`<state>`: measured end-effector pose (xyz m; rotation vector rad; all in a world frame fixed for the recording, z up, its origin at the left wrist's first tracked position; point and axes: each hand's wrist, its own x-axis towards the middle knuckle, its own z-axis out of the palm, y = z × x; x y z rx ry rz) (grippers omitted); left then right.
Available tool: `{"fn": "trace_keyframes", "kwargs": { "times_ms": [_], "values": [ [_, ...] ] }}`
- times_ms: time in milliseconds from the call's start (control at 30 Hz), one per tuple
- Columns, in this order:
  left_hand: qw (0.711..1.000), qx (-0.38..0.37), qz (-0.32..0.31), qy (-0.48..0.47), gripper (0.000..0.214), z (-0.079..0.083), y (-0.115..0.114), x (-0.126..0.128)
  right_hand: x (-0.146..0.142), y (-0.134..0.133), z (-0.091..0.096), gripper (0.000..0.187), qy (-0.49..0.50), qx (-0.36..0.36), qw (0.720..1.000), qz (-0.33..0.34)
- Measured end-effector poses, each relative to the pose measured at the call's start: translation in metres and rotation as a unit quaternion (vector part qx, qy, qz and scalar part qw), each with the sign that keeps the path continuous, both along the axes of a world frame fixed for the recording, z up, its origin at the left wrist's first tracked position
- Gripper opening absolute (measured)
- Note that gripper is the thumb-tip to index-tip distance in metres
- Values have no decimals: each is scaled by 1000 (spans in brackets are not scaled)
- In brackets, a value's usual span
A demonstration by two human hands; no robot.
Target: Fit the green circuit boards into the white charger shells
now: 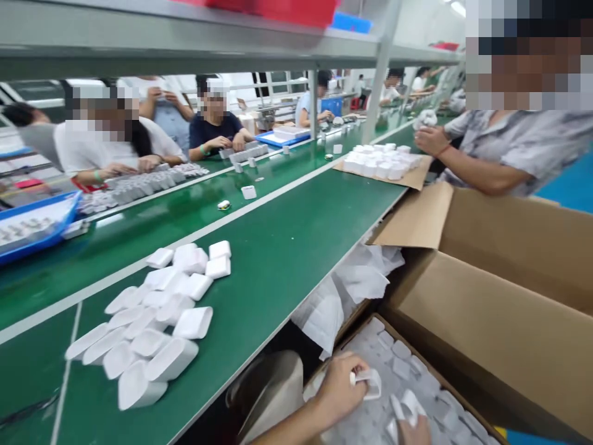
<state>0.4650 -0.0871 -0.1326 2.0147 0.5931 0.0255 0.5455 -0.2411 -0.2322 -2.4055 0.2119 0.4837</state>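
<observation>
My left hand (340,384) is over an open carton at the lower right, its thumb and fingers closed on a white plastic shell (372,384), a hollow sleeve with rounded ends. Beside it at the bottom edge, my right hand (416,431) is partly cut off by the frame; its fingers are round another white shell piece (410,405), slightly blurred. Below both hands, the carton (456,395) is packed with many similar white shells in cloudy plastic wrapping. A loose pile of white shells (157,309) lies on the green bench to the left.
The green bench top (278,247) runs alongside, with white wrapping sheets (345,290) under its edge. Tall cardboard flaps (500,327) rise at right. Across the conveyor (194,213), several people handle parts; a co-worker (500,148) stands near more shells (382,161). A shelf (185,37) hangs overhead.
</observation>
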Motion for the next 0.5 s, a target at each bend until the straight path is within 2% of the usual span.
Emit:
{"fn": "trace_keyframes", "kwargs": {
  "times_ms": [33, 100, 133, 167, 233, 300, 367, 433, 500],
  "values": [
    [999, 12, 20, -31, 7, 26, 9, -22, -5, 7, 22, 42, -16, 21, 1000, 3],
    [990, 69, 83, -94, 25, 79, 33, -66, -18, 38, 72, 54, -59, 90, 993, 48],
    [966, 176, 149, -113, 31, 103, 47, -85, -25, 61, 99, 59, -87, 135, 983, 87],
    [932, 274, 222, -89, 36, 124, 62, -102, -34, 89, 127, 67, -131, 220, 953, 161],
    [901, 319, 289, -54, 36, 152, 92, -125, -51, 150, 175, 69, -169, 272, 917, 236],
    [882, 341, 324, -15, 40, 163, 116, -135, -68, 207, 209, 65, -186, 287, 894, 288],
    [870, 358, 338, 17, 44, 164, 130, -139, -83, 249, 227, 57, -188, 292, 874, 339],
    [867, 372, 331, 38, 49, 162, 135, -144, -101, 273, 237, 46, -194, 302, 852, 381],
    [867, 386, 310, 53, 60, 159, 136, -153, -121, 283, 242, 36, -212, 320, 829, 406]
  ]
}}
